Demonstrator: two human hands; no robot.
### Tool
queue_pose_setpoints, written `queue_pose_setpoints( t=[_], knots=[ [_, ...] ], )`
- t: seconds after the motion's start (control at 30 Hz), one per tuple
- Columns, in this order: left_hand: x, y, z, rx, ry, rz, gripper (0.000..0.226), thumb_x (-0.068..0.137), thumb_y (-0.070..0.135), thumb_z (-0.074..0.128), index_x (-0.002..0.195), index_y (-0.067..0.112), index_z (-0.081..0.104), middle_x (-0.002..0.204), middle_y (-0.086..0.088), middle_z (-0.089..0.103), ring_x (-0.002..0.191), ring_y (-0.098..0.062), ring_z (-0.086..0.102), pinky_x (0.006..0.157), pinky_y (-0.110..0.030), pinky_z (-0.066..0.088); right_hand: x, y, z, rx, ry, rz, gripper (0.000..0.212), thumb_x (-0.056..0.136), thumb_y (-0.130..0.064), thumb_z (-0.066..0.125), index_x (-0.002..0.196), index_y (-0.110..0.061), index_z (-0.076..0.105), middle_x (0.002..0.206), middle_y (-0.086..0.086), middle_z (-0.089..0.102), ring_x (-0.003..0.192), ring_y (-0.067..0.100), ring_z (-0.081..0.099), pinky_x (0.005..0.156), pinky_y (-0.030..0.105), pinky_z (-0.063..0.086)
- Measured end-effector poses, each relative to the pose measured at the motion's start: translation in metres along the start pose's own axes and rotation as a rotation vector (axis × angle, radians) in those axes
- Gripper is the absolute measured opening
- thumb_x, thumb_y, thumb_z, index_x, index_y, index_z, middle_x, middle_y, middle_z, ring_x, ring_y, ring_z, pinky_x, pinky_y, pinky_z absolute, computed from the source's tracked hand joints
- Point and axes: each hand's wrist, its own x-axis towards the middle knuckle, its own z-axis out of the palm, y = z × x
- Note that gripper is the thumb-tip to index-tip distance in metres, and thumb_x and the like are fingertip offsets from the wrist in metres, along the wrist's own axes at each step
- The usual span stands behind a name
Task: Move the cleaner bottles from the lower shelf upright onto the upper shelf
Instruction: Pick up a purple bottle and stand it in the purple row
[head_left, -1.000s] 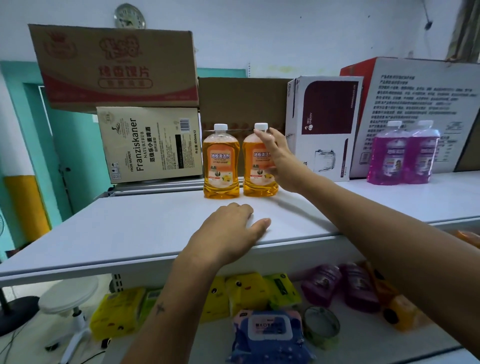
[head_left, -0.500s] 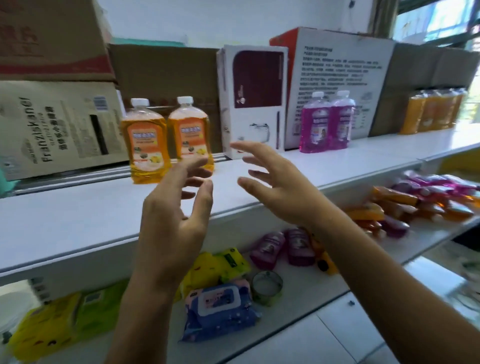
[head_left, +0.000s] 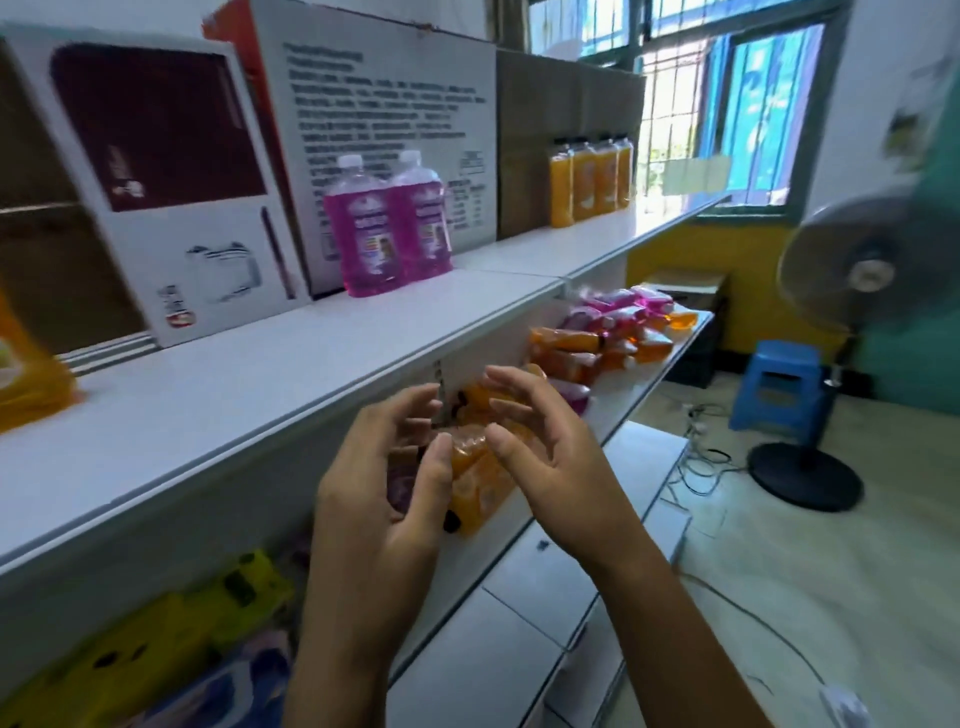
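Two hands are raised side by side in front of the edge of the upper shelf (head_left: 270, 374), palms turned toward each other with a gap between them. The left hand (head_left: 379, 499) has its fingers loosely bent and spread, the thumb up near the gap; it holds nothing. The right hand (head_left: 545, 467) is likewise loosely opened, fingers curved and fanned toward the left, and grips nothing. Both forearms rise from the bottom of the view, the right one coming in at a slant from the lower right.

Seen through the gap between the hands, orange bottles (head_left: 472, 483) lie on their sides on the lower shelf (head_left: 639, 395), with a purple one beside them partly hidden behind the left hand. Whether any fingertip touches them cannot be told. Farther along the same shelf lies a pile of more orange and pink bottles (head_left: 608, 332).

On the upper shelf two pink bottles (head_left: 389, 228) stand upright, touching each other, in front of a white printed carton (head_left: 395, 104). A row of orange bottles stands upright farther right (head_left: 589, 179), near the window. Another orange bottle (head_left: 26, 374) shows blurred at the left edge. A standing fan (head_left: 852, 270) and a blue stool (head_left: 779, 384) are on the floor.
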Motion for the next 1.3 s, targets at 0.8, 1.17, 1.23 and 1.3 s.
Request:
queue_pose_setpoints(
  t=[0.8, 1.17, 1.23, 1.3],
  knots=[
    [0.071, -0.093, 0.328, 0.239, -0.278, -0.293, 0.037, 0.097, 0.039, 0.053, 0.134, 0.035, 0.05, 0.132, 0.018, 0.053, 0.123, -0.003, 0.047, 0.099, -0.022, 0.045, 0.062, 0.173, -0.27, -0.453, 0.141, 0.211, 0.04, 0.099, -0.027, 0.054, 0.128, -0.054, 0.044, 0.128, -0.044, 0.04, 0.124, -0.016, 0.04, 0.099, 0.013, 0.037],
    [0.158, -0.172, 0.465, 0.139, -0.382, -0.258, 0.034, 0.097, 0.032, 0.056, 0.131, 0.035, 0.051, 0.124, 0.023, 0.051, 0.118, 0.001, 0.049, 0.095, -0.023, 0.042, 0.145, 0.264, -0.359, -0.586, 0.322, 0.301, 0.045, 0.099, -0.022, 0.056, 0.133, -0.048, 0.044, 0.144, -0.021, 0.039, 0.134, -0.005, 0.036, 0.113, 0.035, 0.039],
    [0.185, -0.184, 0.489, 0.086, -0.383, -0.237, 0.034, 0.097, 0.032, 0.056, 0.131, 0.033, 0.053, 0.128, 0.019, 0.055, 0.12, 0.0, 0.05, 0.097, -0.026, 0.044, 0.175, 0.277, -0.375, -0.589, 0.326, 0.307, 0.044, 0.098, -0.022, 0.055, 0.135, -0.044, 0.045, 0.144, -0.018, 0.04, 0.135, -0.002, 0.038, 0.113, 0.038, 0.039],
    [0.214, -0.195, 0.512, 0.022, -0.377, -0.243, 0.03, 0.098, 0.032, 0.056, 0.127, 0.035, 0.055, 0.124, 0.021, 0.057, 0.117, 0.004, 0.05, 0.096, -0.024, 0.044, 0.205, 0.287, -0.39, -0.595, 0.318, 0.313, 0.044, 0.098, -0.022, 0.055, 0.137, -0.042, 0.046, 0.144, -0.018, 0.041, 0.135, -0.002, 0.038, 0.113, 0.038, 0.039]
  ],
)
